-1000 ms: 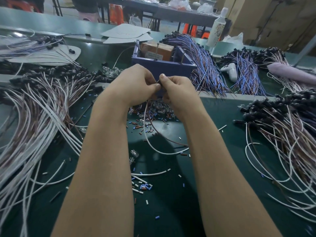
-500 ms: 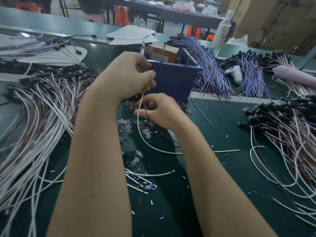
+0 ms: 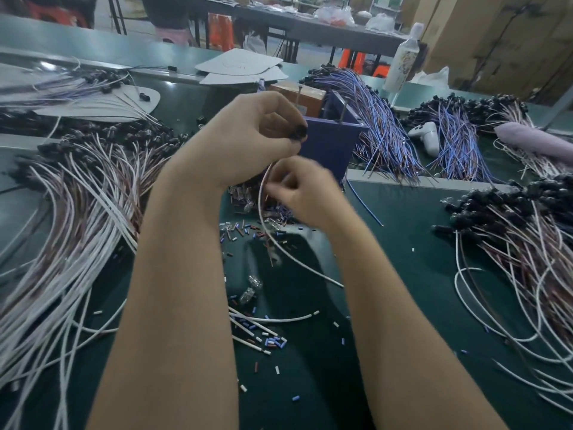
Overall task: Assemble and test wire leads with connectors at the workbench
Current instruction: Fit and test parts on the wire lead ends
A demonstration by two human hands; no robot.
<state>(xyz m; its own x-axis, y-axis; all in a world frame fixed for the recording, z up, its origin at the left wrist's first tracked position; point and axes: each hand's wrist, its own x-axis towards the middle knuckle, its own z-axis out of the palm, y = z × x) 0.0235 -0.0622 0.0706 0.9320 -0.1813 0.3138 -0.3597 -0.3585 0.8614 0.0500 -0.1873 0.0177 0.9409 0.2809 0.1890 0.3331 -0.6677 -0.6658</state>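
- Left hand (image 3: 248,141): thumb and fingertips pinch the black connector (image 3: 299,133) above mid-desk (image 3: 418,243). Best held steady, I judge.
- Right hand (image 3: 305,189), blurred: fingers curled round the white lead (image 3: 297,263) just beneath. Feed it straight, without kinking.
- Counted: left-edge heap (image 3: 77,212) uncountable; one connector and one lead in hand; one blue box (image 3: 331,144); right-edge heap (image 3: 511,237) uncountable.

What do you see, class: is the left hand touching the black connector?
Touching. The head view shows the left hand pinching the black connector between thumb and finger, with no gap.
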